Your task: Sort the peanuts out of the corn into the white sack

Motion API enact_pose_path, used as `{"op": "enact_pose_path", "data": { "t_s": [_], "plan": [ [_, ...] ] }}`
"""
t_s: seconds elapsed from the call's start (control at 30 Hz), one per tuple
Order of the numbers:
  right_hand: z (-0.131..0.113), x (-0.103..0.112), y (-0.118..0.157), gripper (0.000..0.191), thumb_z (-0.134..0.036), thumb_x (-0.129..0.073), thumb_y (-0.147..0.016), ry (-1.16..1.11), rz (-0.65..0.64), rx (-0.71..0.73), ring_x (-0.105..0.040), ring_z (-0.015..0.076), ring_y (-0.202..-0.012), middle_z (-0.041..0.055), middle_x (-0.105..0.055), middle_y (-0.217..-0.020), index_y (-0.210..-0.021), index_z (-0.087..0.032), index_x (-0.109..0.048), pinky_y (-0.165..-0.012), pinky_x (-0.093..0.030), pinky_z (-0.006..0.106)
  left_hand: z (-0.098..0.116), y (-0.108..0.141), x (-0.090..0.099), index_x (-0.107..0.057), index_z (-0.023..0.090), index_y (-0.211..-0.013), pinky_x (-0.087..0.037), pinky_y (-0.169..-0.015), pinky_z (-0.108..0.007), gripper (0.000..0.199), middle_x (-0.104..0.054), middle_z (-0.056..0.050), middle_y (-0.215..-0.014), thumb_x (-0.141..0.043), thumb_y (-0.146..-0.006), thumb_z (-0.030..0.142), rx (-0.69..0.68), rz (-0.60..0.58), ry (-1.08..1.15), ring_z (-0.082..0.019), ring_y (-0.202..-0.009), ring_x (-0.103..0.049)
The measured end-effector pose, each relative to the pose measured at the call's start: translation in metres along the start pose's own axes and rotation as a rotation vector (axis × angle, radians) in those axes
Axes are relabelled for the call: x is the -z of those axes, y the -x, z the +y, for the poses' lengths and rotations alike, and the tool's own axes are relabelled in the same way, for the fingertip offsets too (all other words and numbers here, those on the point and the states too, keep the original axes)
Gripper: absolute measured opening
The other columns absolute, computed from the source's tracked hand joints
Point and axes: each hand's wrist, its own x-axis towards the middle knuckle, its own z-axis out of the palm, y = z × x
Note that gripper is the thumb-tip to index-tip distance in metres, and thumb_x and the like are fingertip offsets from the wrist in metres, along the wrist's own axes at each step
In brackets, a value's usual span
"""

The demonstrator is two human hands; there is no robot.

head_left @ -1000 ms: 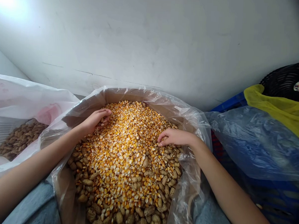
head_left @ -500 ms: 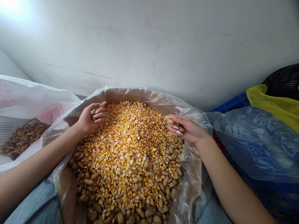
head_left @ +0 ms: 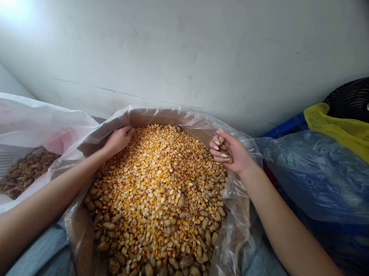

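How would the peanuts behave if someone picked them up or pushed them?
The peanuts are probably light, since several fit within the curled right hand. Their rough-looking shells suggest they wouldn't be very slippery. Being loose and rounded, they'd likely roll or shift when pushed, especially beside the sloping corn.

Open air lies over the corn (head_left: 158,173) mid-frame, between the left hand (head_left: 118,140) at centre left and the right hand (head_left: 231,153) at centre right. A plastic bag (head_left: 233,235) rises around the corn; the wall (head_left: 189,51) blocks the upper frame.
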Motion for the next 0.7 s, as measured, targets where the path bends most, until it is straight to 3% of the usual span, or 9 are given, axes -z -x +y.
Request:
{"op": "enact_pose_path", "data": {
  "t_s": [0.1, 0.23, 0.37, 0.47, 0.57, 0.7],
  "plan": [
    [0.008, -0.003, -0.003, 0.032, -0.048, -0.047, -0.069, 0.316, -0.018, -0.022, -0.026, 0.0051, -0.039, -0.003, -0.04, -0.055, -0.06, -0.018, -0.043, -0.036, -0.017, 0.02, -0.003, -0.002, -0.005, -0.052, 0.015, -0.099, -0.041, -0.064, -0.032, 0.035, -0.062, -0.012, -0.089, -0.03, -0.081, 0.036, -0.173, -0.017, -0.603, -0.026, -0.076, -0.058],
    [0.016, -0.007, -0.004, 0.021, -0.037, -0.053, -0.067, 0.882, -0.183, 0.022, -0.044, 0.0103, -0.056, 0.0001, -0.055, -0.071, -0.074, -0.019, -0.06, -0.051, -0.031, 0.022, -0.001, 0.001, -0.01, -0.045, 0.013, -0.107, -0.042, -0.061, -0.036, 0.041, -0.063, -0.014, -0.085, -0.019, -0.084, 0.035, -0.183, -0.09, -0.86, -0.028, -0.071, -0.06],
    [0.021, -0.011, -0.004, 0.027, -0.031, -0.054, -0.066, 1.116, -0.339, -0.044, -0.048, 0.013, -0.063, 0.0005, -0.058, -0.078, -0.091, -0.021, -0.06, -0.056, -0.033, 0.023, 0.002, 0.001, -0.01, -0.042, 0.011, -0.108, -0.042, -0.061, -0.036, 0.041, -0.063, -0.015, -0.084, -0.019, -0.084, 0.034, -0.171, -0.108, -0.875, -0.028, -0.071, -0.06],
    [0.023, -0.013, -0.005, 0.025, -0.027, -0.054, -0.064, 1.185, -0.377, -0.061, -0.048, 0.0137, -0.064, 0.0012, -0.057, -0.076, -0.088, -0.019, -0.06, -0.055, -0.032, 0.023, -0.001, -0.001, -0.009, -0.044, 0.011, -0.106, -0.042, -0.062, -0.037, 0.04, -0.063, -0.015, -0.084, -0.02, -0.084, 0.033, -0.15, -0.107, -0.844, -0.028, -0.072, -0.06],
    [0.02, -0.014, -0.004, 0.018, -0.027, -0.053, -0.067, 1.16, -0.353, -0.086, -0.048, 0.0127, -0.061, 0.0011, -0.058, -0.071, -0.079, -0.017, -0.061, -0.054, -0.032, 0.023, -0.007, -0.004, -0.008, -0.048, 0.012, -0.101, -0.042, -0.063, -0.036, 0.038, -0.063, -0.015, -0.086, -0.024, -0.082, 0.034, -0.112, -0.086, -0.744, -0.029, -0.074, -0.059],
    [0.014, -0.014, -0.003, 0.025, -0.038, -0.052, -0.069, 0.907, -0.229, -0.042, -0.044, 0.009, -0.055, 0.0, -0.056, -0.068, -0.077, -0.016, -0.062, -0.05, -0.03, 0.021, -0.01, -0.006, -0.005, -0.053, 0.014, -0.093, -0.042, -0.062, -0.029, 0.032, -0.061, -0.011, -0.088, -0.033, -0.079, 0.036, -0.072, -0.005, -0.41, -0.024, -0.078, -0.057]
  ]
}}
